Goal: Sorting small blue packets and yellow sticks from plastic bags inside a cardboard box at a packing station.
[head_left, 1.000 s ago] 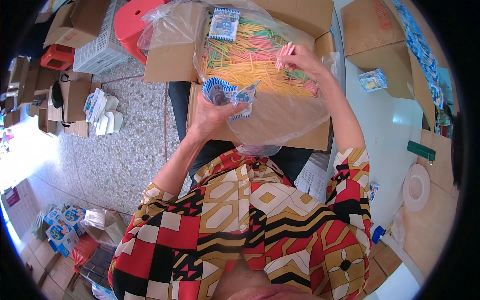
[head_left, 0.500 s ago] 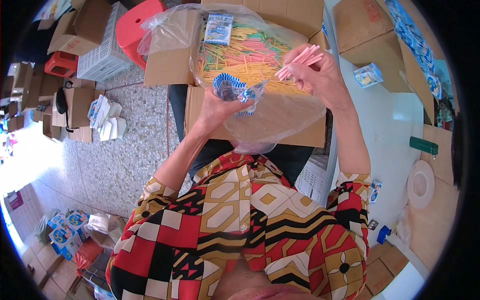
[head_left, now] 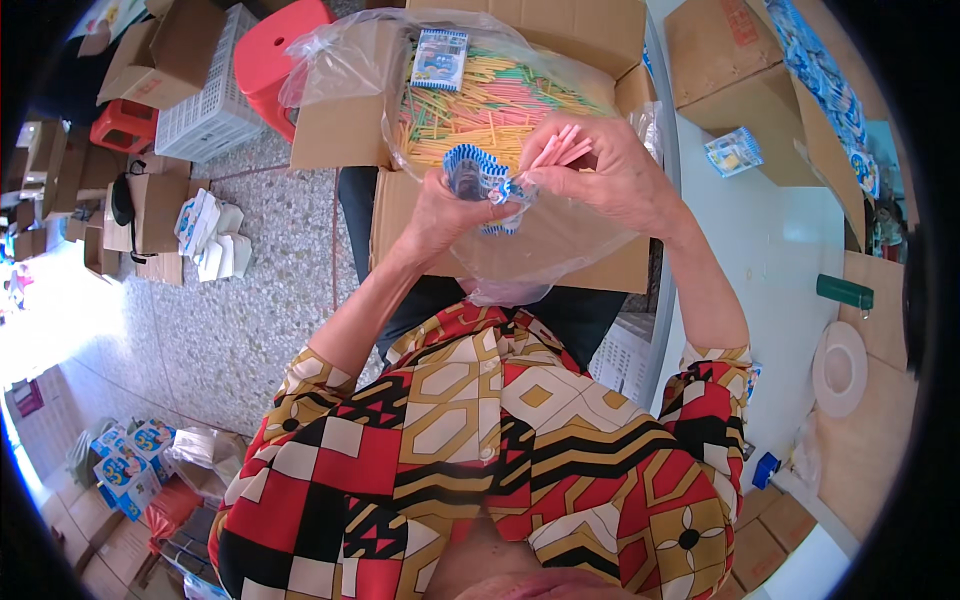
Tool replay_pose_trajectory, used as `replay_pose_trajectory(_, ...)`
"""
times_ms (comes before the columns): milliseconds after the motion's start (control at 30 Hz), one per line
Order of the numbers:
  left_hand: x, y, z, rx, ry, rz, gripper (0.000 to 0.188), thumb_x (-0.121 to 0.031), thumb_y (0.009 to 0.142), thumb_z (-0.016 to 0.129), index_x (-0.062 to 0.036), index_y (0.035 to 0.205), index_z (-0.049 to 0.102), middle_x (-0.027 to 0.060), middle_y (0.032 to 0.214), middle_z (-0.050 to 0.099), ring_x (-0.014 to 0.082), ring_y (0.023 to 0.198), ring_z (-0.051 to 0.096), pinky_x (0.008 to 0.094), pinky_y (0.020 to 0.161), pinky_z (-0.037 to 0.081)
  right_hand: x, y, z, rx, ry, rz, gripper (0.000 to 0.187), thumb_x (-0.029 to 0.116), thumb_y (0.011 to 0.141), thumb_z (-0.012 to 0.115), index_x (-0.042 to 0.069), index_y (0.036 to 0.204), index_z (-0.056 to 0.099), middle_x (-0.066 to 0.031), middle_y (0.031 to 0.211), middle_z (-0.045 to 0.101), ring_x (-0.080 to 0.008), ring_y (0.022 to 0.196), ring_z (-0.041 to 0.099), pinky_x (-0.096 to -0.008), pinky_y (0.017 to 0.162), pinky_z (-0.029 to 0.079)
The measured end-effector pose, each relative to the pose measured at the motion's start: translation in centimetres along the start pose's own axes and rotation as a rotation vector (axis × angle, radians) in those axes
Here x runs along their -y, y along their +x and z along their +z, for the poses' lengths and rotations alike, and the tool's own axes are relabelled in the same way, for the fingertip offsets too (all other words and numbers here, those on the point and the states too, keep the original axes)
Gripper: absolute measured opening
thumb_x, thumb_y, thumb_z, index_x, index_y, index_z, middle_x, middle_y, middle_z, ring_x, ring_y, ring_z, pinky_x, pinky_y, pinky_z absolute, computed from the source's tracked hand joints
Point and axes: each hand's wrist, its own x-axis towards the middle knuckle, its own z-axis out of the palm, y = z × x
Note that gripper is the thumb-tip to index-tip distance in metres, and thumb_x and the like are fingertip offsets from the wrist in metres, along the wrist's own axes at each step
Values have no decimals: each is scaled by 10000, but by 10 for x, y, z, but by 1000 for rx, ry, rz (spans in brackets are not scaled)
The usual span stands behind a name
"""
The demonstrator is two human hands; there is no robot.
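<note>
My left hand [head_left: 437, 218] grips several small blue-and-white plastic packets [head_left: 466, 168], their striped edges fanned upward. A bundle of thin pink sticks [head_left: 563, 150] is held in my right hand [head_left: 630, 182]. The right thumb and fingertips are at the packets' right side; whether they pinch the film there I cannot tell. Both hands are above the near side of an open cardboard box [head_left: 590, 272] lined with clear plastic. Inside it lie many loose sticks [head_left: 480, 110] in yellow, pink, green and orange, with one flat packet [head_left: 439, 60] on top at the far left.
A pale table [head_left: 770, 240] runs along the right, bearing a filled packet [head_left: 734, 152], a green stapler-like tool [head_left: 845, 291] and a white round lid [head_left: 840, 368]. Left are a red stool [head_left: 280, 50], a white crate [head_left: 205, 110] and cardboard boxes [head_left: 155, 215].
My right hand has come left and slightly nearer with the pink sticks, meeting the packets. My left hand has shifted slightly to the right.
</note>
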Motion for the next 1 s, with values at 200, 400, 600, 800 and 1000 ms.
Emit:
replay_pose_trajectory(200,-3,2,-4,38,53,-88,401,-27,660,749,-65,1008,553,10,917,609,101,843,576,272,763,468,2,2,2,-9,-168,-42,70,22,765,622,15,826,589,0,781,577,-60,727,518,-221,653,432)
replay_pose_trajectory(400,-1,5,-5,57,-20,-58,431,-26,662,745,-64,1045,551,9,944,607,104,863,576,273,779,466,0,4,4,-6,-26,-15,164,20,774,603,12,938,597,-3,861,578,-46,717,503,-185,638,422)
replay_pose_trajectory(600,-9,5,-6,57,-87,36,365,-68,660,764,-45,982,593,12,904,629,86,808,593,242,735,485,6,3,-7,-109,251,-6,345,6,812,541,18,1156,517,-32,1003,566,-41,763,530,-171,648,425)
replay_pose_trajectory(800,-16,8,1,77,-93,13,397,-63,662,762,-42,1018,587,15,923,631,94,827,595,250,749,488,-41,-14,4,-185,346,-19,287,3,844,510,19,1129,534,-29,1008,576,-59,864,557,-189,730,454)
replay_pose_trajectory(1000,-17,16,23,90,-53,-17,354,-59,688,742,-38,1008,594,18,920,631,101,833,596,266,767,485,-57,-26,3,-335,306,17,135,17,867,515,12,981,587,-23,865,614,-88,837,568,-234,789,458)
